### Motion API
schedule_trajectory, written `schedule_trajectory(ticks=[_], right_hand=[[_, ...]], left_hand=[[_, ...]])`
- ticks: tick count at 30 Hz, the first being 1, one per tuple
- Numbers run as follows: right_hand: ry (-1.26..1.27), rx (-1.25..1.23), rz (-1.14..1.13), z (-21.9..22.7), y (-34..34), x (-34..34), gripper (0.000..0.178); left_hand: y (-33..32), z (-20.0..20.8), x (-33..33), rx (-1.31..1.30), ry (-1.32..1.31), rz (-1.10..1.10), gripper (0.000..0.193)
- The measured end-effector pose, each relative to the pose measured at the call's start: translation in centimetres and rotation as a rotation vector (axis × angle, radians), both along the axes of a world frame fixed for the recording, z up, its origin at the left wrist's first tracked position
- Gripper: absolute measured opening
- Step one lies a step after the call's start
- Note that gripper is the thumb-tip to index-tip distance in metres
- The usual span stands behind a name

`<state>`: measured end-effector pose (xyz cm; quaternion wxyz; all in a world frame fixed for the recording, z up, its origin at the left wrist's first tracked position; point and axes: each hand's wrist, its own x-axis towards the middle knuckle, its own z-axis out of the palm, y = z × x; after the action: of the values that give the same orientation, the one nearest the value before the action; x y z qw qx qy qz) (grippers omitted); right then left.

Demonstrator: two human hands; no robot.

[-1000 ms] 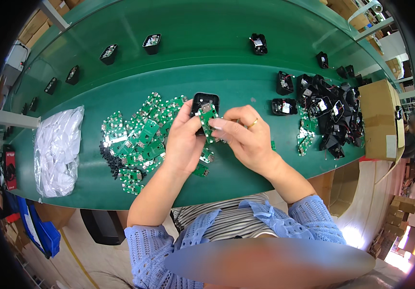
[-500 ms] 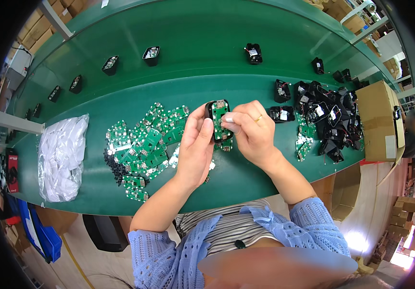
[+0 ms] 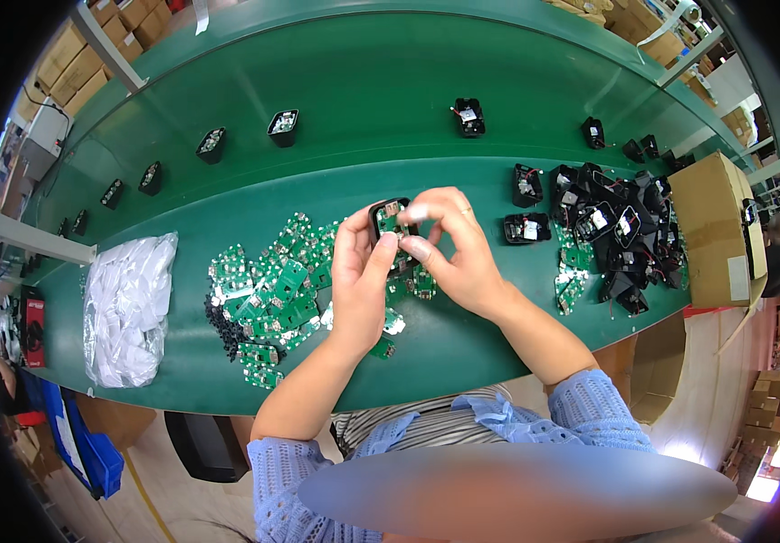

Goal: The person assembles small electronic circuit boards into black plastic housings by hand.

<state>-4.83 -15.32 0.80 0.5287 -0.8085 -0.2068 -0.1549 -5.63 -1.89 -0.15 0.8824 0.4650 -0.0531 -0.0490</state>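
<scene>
My left hand point(image 3: 358, 281) is wrapped round a small black plastic housing point(image 3: 374, 217), its thumb lying across the front. A green circuit board point(image 3: 391, 217) sits in the housing's open face, partly covered by my fingers. At the housing's right side is my right hand point(image 3: 462, 258), thumb and forefinger curled against the rim and board. Its forefinger is slightly smeared by motion. Below and left of my hands spreads a heap of green circuit boards point(image 3: 286, 290). Small black parts point(image 3: 224, 330) lie along that heap's left edge.
The green table point(image 3: 471, 348) carries a clear bag of white pieces point(image 3: 129, 312) at left. A pile of black housings with wires point(image 3: 621, 235) stands at right, beside a cardboard box point(image 3: 711, 231). More boards point(image 3: 574, 271) lie by that pile. Several housings point(image 3: 284, 128) line the back ledge.
My right forefinger and thumb have moved from a pinch over the board's middle to a wider hold at the housing's edge. The housing now tilts, and more of the board is covered.
</scene>
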Motion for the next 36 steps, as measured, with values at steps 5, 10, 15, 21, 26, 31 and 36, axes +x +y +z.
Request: schedule_trajectory(ticks=[5,10,15,21,26,31,36], right_hand=[[0.143,0.125,0.121,0.2,-0.9,1.1,0.051],[0.275,0.347,0.167,0.5,-2.1,4.2,0.046],[0.301,0.183,0.079,0.3,-4.7,8.6,0.050],[0.068,-0.675,-0.594,-2.6,-8.3,15.5,0.046],[0.038,-0.880,-0.482,-4.5,-9.1,16.3,0.022],[0.071,-0.596,-0.332,-4.5,-9.5,15.5,0.014],[-0.041,-0.294,0.049,-1.1,-7.4,8.8,0.006]], left_hand=[[-0.3,0.1,1.5,0.124,0.040,-0.006,0.028],[-1.9,1.4,4.6,0.266,-0.096,0.030,0.026],[-3.9,1.1,9.6,0.326,-0.024,-0.015,0.025],[-4.4,-5.7,22.4,0.844,0.076,0.310,0.034],[-4.0,-7.5,23.9,1.526,-0.151,0.554,0.041],[-3.8,-4.4,21.2,1.415,-0.663,0.717,0.052],[-3.6,0.9,13.9,0.638,0.222,-0.410,0.054]])
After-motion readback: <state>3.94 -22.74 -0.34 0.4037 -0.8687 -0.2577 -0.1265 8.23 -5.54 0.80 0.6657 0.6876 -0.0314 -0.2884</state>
